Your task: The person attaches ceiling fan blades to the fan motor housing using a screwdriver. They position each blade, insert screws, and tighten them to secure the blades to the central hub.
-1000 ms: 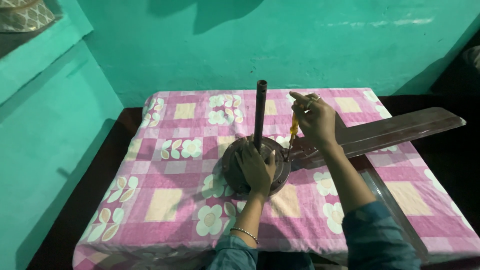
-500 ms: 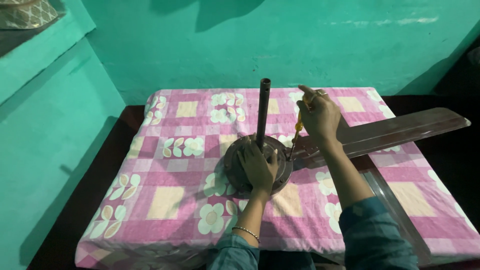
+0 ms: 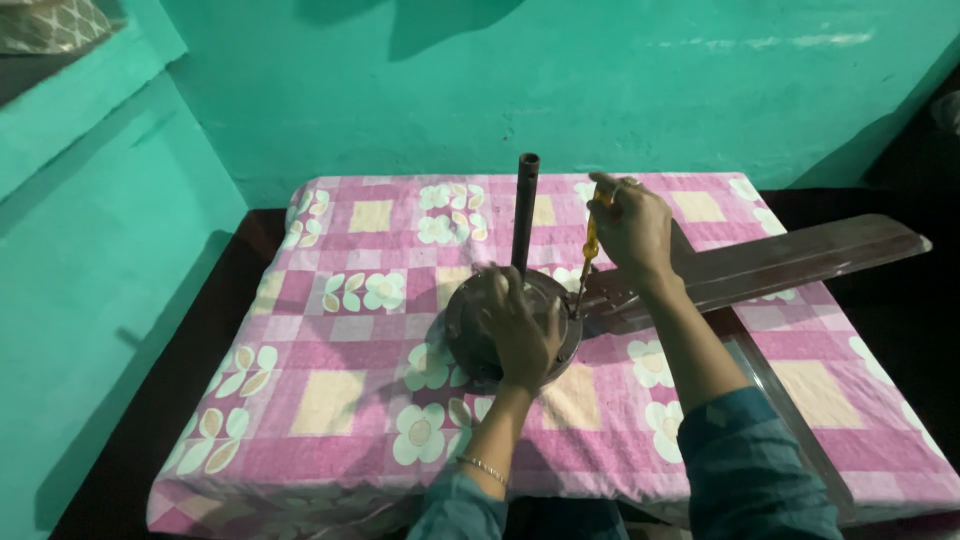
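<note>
Two hands are at work on the fan, and your right hand [image 3: 632, 232] is the one gripping: its fingers are closed around the yellow handle of a screwdriver [image 3: 590, 248], held nearly upright. Straight down from that grip, the thin shaft runs to the edge of the round dark fan motor [image 3: 478, 318]; whether the tip sits in a screw is too small to tell. Just to the left of the grip, your left hand [image 3: 522, 332] lies flat and spread on top of the motor, pressing on it without closing around anything. Beside that hand, a dark rod [image 3: 526, 210] stands upright from the middle of the motor. Out to the right of the grip, one long brown fan blade [image 3: 800, 258] reaches away from the motor past the edge of the bed, and a second blade [image 3: 775, 385] runs down under your right forearm. All of it rests on a pink checked bedsheet [image 3: 320, 400] with white flowers, and beyond it rises a green wall [image 3: 420, 90].
</note>
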